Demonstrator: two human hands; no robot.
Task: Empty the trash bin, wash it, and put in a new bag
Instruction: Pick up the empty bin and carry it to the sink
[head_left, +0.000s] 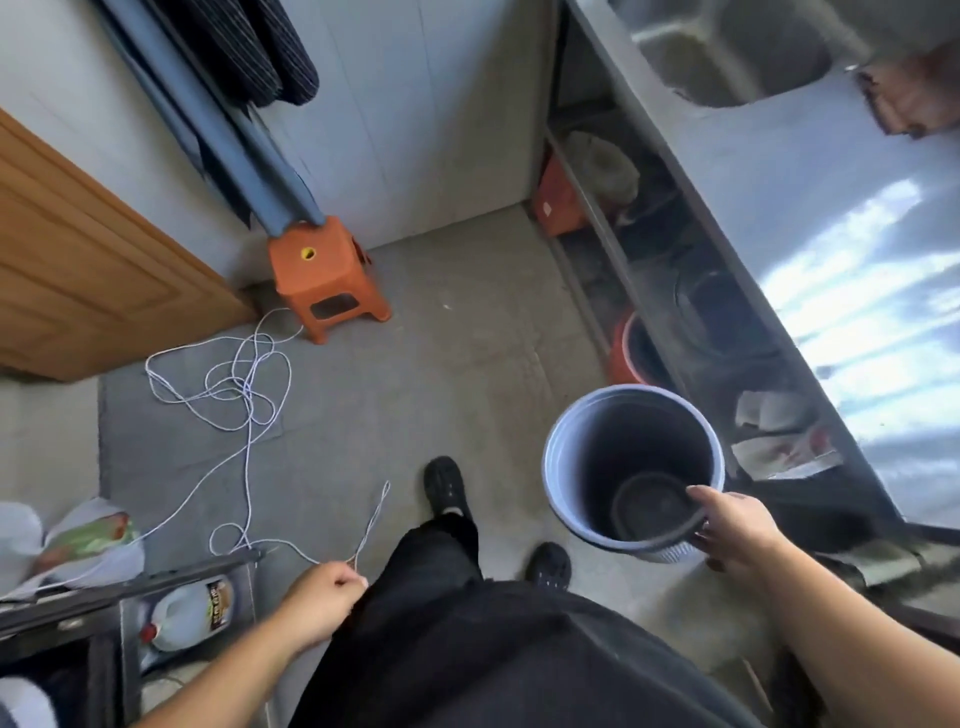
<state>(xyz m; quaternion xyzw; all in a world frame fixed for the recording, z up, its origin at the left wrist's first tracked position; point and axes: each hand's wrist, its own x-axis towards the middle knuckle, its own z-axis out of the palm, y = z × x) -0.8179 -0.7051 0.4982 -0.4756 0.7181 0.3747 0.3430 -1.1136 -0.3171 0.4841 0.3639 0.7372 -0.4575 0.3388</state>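
The steel counter (810, 218) ran along the person's right side, with its sink (737, 57) at the far end, ahead and to the right. The trash bin (571, 441) was held off the floor, just left of the counter edge, mouth upward and slightly tilted toward the camera, so its long axis stood near vertical. It appeared empty of rubbish; only a dark ring (655, 512) showed low inside, its nature unclear. The right hand (737, 525) gripped the near rim, thumb over the lip into the mouth and fingers curled round the outer wall below. The left hand (324, 597) hung by the hip, fingers curled closed; whether it pinched the white cord (244, 384) lying on the floor near it could not be told. Judgement: the sink lay forward and right of the bin, on the gripping hand's side, so the wash step called for a lift and carry that way.
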